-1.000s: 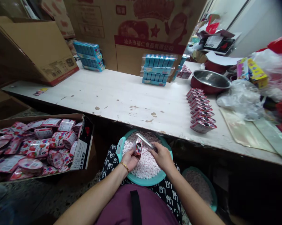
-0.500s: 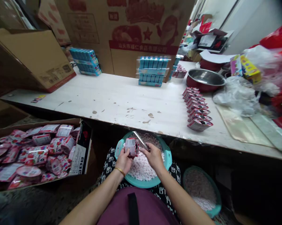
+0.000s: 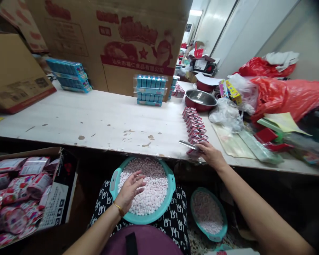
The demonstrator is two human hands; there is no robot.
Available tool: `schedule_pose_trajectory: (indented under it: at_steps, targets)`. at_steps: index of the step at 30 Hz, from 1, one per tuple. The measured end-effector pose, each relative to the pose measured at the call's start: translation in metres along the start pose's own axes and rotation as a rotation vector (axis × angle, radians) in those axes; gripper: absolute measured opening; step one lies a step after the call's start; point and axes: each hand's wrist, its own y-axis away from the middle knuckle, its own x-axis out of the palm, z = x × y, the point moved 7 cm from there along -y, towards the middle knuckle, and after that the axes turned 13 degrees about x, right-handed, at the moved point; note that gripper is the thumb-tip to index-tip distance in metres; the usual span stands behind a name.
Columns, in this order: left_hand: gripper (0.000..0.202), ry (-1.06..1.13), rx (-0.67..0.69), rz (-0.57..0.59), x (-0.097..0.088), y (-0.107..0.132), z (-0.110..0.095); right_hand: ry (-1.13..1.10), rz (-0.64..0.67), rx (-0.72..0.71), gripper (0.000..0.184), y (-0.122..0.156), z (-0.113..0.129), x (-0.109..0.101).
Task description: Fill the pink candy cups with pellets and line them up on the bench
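Observation:
A teal basin (image 3: 169,184) full of small pink and white candies rests on my lap. My left hand (image 3: 131,187) hovers over the candies, palm down and fingers spread, holding nothing. My right hand (image 3: 211,154) reaches to the near end of a row of filled pink packets (image 3: 193,125) on the white table (image 3: 96,120). Its fingers grip a shiny metal scoop (image 3: 188,145) and press on the nearest packet (image 3: 193,153) at the table's front edge.
An open carton of pink strawberry packets (image 3: 18,191) sits at my left. A second teal basin (image 3: 207,212) stands on the floor at right. On the table are blue box stacks (image 3: 150,90), a metal bowl (image 3: 200,99), plastic sheets and red bags (image 3: 284,92).
Both hands held a packet and the scoop over the basin. Now my right hand has carried the packet up to the row on the table, and my left hand has let go and opened.

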Motion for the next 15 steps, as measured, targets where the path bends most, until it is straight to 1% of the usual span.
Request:
schedule_pose_trajectory:
  at_steps: [1, 2, 3, 4, 5, 6, 7, 8, 9, 10, 11, 12, 13, 14, 15]
  targets:
    - [0.046, -0.025, 0.025, -0.018, -0.011, -0.002, -0.004, 0.020, -0.046, 0.029, 0.031, -0.001, -0.011, 0.002]
    - [0.048, -0.054, 0.080, -0.051, -0.027, -0.004, -0.013, 0.026, -0.104, 0.069, 0.032, 0.000, -0.017, 0.002]
    - [0.049, -0.097, 0.170, -0.107, -0.050, -0.007, -0.026, 0.012, -0.163, 0.106, 0.032, 0.004, -0.018, 0.001]
    - [0.050, -0.164, 0.288, -0.188, -0.079, -0.008, -0.044, -0.023, -0.206, 0.129, 0.034, 0.010, -0.014, 0.001]
    - [0.049, -0.266, 0.431, -0.294, -0.113, -0.006, -0.066, -0.078, -0.220, 0.133, 0.036, 0.018, -0.005, 0.004]
    - [0.048, -0.413, 0.565, -0.430, -0.150, 0.001, -0.090, -0.146, -0.199, 0.123, 0.039, 0.028, 0.008, 0.010]
    - [0.047, -0.604, 0.655, -0.585, -0.187, 0.012, -0.112, -0.218, -0.129, 0.101, 0.042, 0.039, 0.024, 0.020]
    - [0.047, -0.834, 0.670, -0.713, -0.220, 0.026, -0.130, -0.281, -0.020, 0.071, 0.044, 0.051, 0.041, 0.034]
    - [0.049, -1.071, 0.617, -0.826, -0.250, 0.041, -0.146, -0.330, 0.112, 0.036, 0.045, 0.066, 0.058, 0.053]
    - [0.053, -1.284, 0.504, -0.908, -0.278, 0.054, -0.157, -0.359, 0.260, 0.002, 0.047, 0.081, 0.073, 0.074]
    - [0.058, -1.453, 0.368, -0.960, -0.303, 0.067, -0.165, -0.368, 0.367, -0.016, 0.046, 0.096, 0.083, 0.095]
    - [0.064, -1.573, 0.241, -0.994, -0.324, 0.079, -0.171, -0.381, 0.445, -0.050, 0.044, 0.110, 0.092, 0.115]
    - [0.069, -1.653, 0.140, -0.999, -0.343, 0.088, -0.174, -0.406, 0.492, -0.106, 0.043, 0.121, 0.099, 0.132]
    - [0.073, -1.698, 0.065, -0.974, -0.358, 0.092, -0.175, -0.434, 0.527, -0.172, 0.042, 0.131, 0.105, 0.148]
    - [0.075, -1.721, 0.012, -0.935, -0.371, 0.094, -0.174, -0.456, 0.523, -0.215, 0.041, 0.137, 0.107, 0.161]
